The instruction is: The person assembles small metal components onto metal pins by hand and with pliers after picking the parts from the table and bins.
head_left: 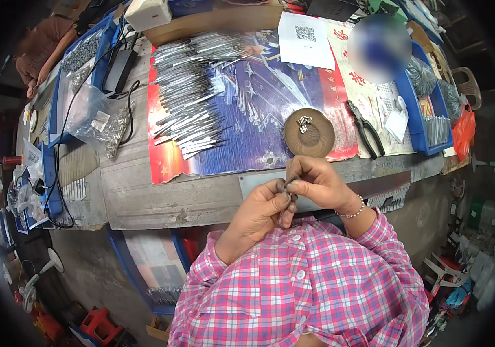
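Just R of frame centre: L hand [263,209] & R hand [318,183] pinch narrowly on a small part [286,187], mostly hidden — prob. fingertip handling; next move prob. needs steady thumbs.

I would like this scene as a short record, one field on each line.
Left hand: in a pinch
Right hand: in a pinch, close to the left; beaded bracelet at wrist
Held item: hidden or too small to tell
Beyond the hands: round brown dish holding small metal pieces
Right of dish: pliers with dark handles
Left of dish: many slim metal rods
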Action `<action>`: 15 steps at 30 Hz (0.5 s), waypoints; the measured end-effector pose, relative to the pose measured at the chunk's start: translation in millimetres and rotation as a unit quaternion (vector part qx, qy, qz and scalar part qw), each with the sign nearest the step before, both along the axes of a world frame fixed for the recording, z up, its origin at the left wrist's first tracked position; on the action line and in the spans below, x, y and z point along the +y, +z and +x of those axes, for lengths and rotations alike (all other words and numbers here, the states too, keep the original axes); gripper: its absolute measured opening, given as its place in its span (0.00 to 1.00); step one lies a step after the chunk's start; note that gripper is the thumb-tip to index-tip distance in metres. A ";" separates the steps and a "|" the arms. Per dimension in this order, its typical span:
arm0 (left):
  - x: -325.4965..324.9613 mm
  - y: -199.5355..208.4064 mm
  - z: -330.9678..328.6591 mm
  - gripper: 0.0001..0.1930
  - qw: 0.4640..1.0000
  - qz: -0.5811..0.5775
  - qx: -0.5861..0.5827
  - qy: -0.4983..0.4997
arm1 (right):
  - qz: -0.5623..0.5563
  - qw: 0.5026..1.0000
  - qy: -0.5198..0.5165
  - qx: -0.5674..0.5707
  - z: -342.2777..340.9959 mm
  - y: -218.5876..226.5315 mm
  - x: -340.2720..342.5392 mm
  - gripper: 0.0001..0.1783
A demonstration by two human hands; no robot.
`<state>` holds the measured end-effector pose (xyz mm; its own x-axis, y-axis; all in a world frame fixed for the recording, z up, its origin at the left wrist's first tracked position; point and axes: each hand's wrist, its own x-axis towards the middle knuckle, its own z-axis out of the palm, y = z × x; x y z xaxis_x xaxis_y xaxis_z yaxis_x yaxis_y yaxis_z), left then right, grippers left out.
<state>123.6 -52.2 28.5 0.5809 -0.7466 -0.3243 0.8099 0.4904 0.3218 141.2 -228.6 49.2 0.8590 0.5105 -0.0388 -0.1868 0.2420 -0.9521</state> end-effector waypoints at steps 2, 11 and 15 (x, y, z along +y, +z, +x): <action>-4.2 -0.4 -0.6 0.06 0.998 0.044 -0.023 0.032 | -0.154 0.981 -0.086 -0.082 -3.4 -4.4 2.8 0.09; -6.9 -6.5 -2.4 0.04 0.872 0.318 -0.293 0.229 | -0.018 0.998 -0.037 0.056 1.7 -11.5 -6.7 0.11; -1.7 9.7 6.8 0.04 0.907 0.253 -0.245 0.230 | -0.070 0.997 0.004 0.024 -7.4 -11.8 -1.5 0.15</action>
